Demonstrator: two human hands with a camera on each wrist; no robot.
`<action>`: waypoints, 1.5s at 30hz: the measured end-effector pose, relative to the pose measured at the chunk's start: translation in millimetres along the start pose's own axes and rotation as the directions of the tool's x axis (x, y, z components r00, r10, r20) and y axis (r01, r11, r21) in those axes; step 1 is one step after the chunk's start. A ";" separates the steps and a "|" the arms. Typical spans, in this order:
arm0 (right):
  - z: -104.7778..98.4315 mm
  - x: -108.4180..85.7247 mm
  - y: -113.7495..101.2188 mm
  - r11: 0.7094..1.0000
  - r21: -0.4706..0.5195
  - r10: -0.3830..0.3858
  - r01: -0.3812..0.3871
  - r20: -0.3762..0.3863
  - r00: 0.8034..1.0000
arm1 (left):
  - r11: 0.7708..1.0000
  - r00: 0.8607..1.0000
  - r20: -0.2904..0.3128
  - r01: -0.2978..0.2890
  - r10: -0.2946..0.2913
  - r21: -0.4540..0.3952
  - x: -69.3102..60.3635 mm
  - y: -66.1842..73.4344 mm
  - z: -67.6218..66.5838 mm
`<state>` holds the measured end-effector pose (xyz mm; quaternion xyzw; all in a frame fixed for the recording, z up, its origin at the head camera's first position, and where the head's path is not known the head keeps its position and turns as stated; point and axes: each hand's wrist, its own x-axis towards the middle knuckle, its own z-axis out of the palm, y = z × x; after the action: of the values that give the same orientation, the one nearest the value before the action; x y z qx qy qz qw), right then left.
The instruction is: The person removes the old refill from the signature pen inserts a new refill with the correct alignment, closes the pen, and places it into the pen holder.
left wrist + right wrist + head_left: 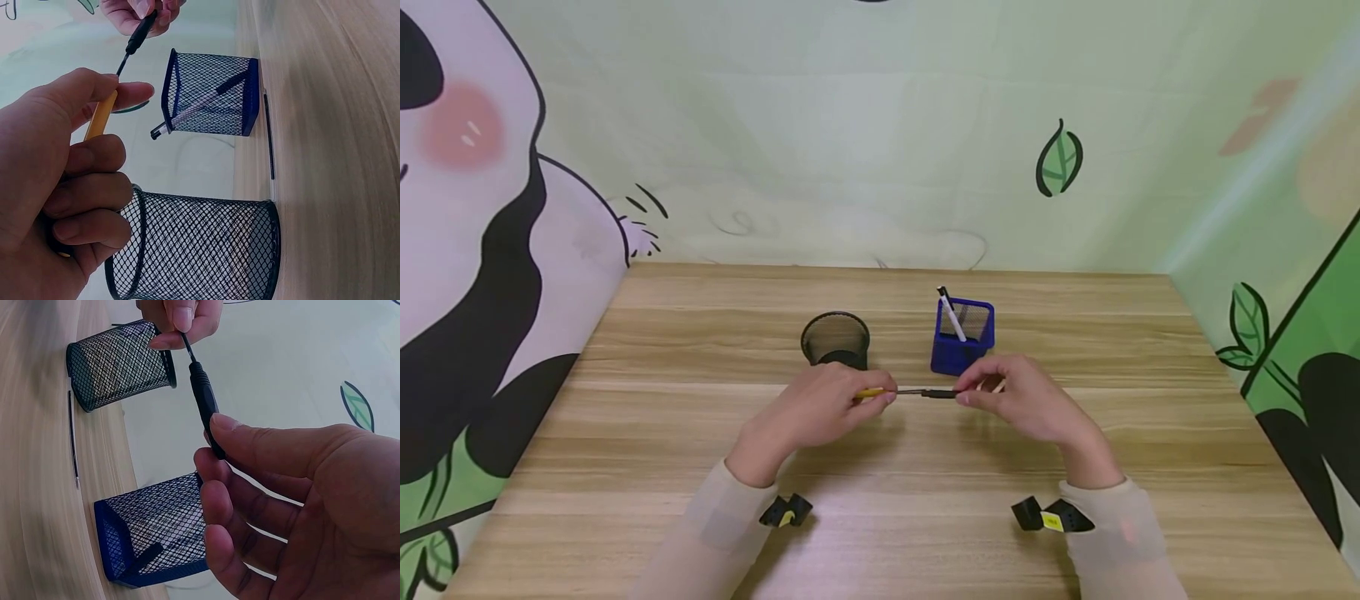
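ribbed tool [206, 401] — hands [823, 404] [1028, 402] pinching, mesh cups [206, 247] [209, 78]

Black cup [835, 336], blue holder [949, 358] stand just beyond hands [827, 404] [1028, 400]; way through lies between them

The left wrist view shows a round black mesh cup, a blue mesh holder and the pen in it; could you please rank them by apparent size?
1. Round black mesh cup, cut off at the bottom edge
2. Blue mesh holder
3. Pen
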<state>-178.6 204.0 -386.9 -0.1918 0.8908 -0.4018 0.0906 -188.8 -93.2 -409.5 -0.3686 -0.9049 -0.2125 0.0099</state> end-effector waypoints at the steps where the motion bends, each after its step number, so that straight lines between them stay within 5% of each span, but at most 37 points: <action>1: 0.3 0.1 -0.3 1.000 -0.001 -0.002 0.002 -0.002 1.000 | 1.000 1.000 0.003 0.003 -0.003 0.001 0.0 0.3 -0.2; 13: 1.5 1.7 -1.9 1.000 -0.003 0.004 -0.004 0.010 1.000 | 0.997 0.996 0.059 0.070 -0.069 -0.017 0.8 5.2 -2.0; 45: 3.5 0.2 -9.5 1.000 -0.010 -0.029 0.029 0.007 1.000 | 1.000 0.998 0.054 0.015 -0.015 -0.002 9.7 16.1 -2.0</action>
<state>-175.1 195.8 -382.1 -0.2068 0.8896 -0.3979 0.0870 -185.3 -77.3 -399.9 -0.3675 -0.9073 -0.2038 -0.0167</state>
